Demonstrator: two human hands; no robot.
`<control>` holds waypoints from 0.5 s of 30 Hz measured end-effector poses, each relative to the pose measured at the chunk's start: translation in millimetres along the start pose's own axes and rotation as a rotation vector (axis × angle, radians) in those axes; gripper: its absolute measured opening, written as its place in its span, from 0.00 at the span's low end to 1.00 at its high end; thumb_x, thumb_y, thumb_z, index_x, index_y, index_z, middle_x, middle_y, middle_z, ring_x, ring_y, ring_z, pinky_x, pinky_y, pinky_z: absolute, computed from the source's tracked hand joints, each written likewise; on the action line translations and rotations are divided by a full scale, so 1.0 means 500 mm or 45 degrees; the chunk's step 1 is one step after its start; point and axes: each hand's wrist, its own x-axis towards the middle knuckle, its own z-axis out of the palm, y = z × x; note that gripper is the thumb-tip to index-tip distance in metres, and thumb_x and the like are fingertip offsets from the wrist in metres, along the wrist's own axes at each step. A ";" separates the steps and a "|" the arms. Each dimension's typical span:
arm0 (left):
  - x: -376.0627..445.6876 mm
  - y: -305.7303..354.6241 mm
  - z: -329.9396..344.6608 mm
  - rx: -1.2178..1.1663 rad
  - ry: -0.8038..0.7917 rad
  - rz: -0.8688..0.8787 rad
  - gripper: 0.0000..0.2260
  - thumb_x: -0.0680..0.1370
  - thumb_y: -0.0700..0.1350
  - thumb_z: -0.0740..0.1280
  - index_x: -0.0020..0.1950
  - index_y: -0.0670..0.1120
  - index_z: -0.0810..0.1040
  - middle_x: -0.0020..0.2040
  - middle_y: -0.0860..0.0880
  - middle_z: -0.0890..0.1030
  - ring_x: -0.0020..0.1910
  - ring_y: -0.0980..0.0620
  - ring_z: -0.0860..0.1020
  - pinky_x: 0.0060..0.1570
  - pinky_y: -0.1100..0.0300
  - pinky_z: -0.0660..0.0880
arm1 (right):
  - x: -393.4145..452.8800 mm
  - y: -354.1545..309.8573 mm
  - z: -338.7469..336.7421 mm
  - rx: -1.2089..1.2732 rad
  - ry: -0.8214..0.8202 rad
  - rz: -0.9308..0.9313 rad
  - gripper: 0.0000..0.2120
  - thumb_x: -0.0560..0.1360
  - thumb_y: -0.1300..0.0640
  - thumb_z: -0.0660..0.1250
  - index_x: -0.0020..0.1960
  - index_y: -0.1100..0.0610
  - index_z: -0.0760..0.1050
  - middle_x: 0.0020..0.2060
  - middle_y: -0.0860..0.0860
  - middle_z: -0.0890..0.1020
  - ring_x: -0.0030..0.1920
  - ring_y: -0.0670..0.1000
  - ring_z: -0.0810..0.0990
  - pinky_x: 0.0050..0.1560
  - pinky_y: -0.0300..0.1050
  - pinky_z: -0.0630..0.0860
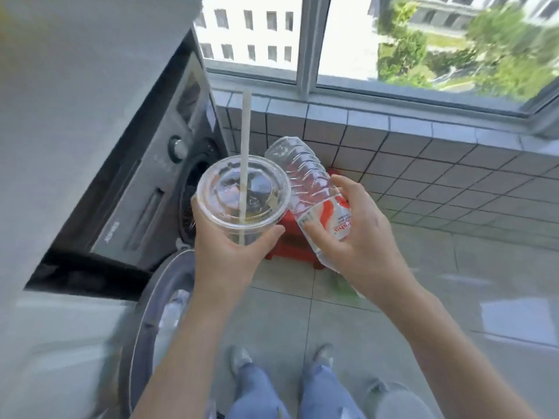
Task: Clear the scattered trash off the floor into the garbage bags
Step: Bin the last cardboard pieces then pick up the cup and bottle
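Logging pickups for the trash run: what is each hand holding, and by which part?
Left hand grips the lidded plastic cup around its side wall, below the lid. Right hand holds the empty water bottle around its labelled section.

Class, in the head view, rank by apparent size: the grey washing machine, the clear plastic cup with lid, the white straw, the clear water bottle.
1. Grey washing machine, clearly largest.
2. Clear lidded plastic cup and clear red-labelled water bottle: too alike to rank.
3. White straw, smallest.
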 end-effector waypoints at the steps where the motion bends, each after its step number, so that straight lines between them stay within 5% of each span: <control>1: -0.005 -0.008 0.047 -0.005 -0.031 -0.023 0.42 0.60 0.52 0.82 0.69 0.47 0.67 0.62 0.46 0.78 0.58 0.41 0.79 0.59 0.41 0.74 | -0.001 0.035 -0.028 -0.015 0.012 0.026 0.32 0.71 0.44 0.70 0.71 0.46 0.61 0.63 0.44 0.73 0.60 0.44 0.74 0.58 0.44 0.75; 5: -0.033 -0.051 0.225 -0.018 -0.191 -0.126 0.42 0.60 0.47 0.82 0.69 0.48 0.67 0.63 0.48 0.78 0.62 0.46 0.77 0.60 0.41 0.74 | -0.011 0.179 -0.126 -0.051 0.059 0.167 0.32 0.71 0.45 0.70 0.71 0.46 0.62 0.62 0.44 0.74 0.59 0.44 0.74 0.57 0.44 0.74; 7: -0.048 -0.070 0.301 -0.002 -0.246 -0.163 0.41 0.60 0.45 0.82 0.68 0.49 0.67 0.62 0.52 0.78 0.61 0.57 0.77 0.63 0.55 0.73 | -0.019 0.249 -0.165 -0.085 0.063 0.247 0.32 0.71 0.46 0.70 0.71 0.48 0.62 0.63 0.45 0.73 0.60 0.44 0.73 0.57 0.41 0.71; 10: -0.057 -0.083 0.394 0.020 -0.335 -0.218 0.39 0.61 0.44 0.82 0.67 0.52 0.66 0.57 0.61 0.77 0.55 0.70 0.75 0.55 0.76 0.69 | -0.031 0.341 -0.213 -0.047 0.095 0.419 0.34 0.71 0.47 0.70 0.72 0.50 0.60 0.63 0.46 0.73 0.60 0.44 0.72 0.57 0.40 0.70; 15: -0.015 -0.134 0.514 0.049 -0.466 -0.340 0.41 0.59 0.53 0.82 0.68 0.52 0.66 0.60 0.55 0.79 0.59 0.57 0.78 0.64 0.51 0.72 | -0.020 0.467 -0.254 -0.012 0.158 0.664 0.33 0.70 0.47 0.70 0.71 0.50 0.60 0.59 0.46 0.73 0.56 0.46 0.73 0.55 0.43 0.72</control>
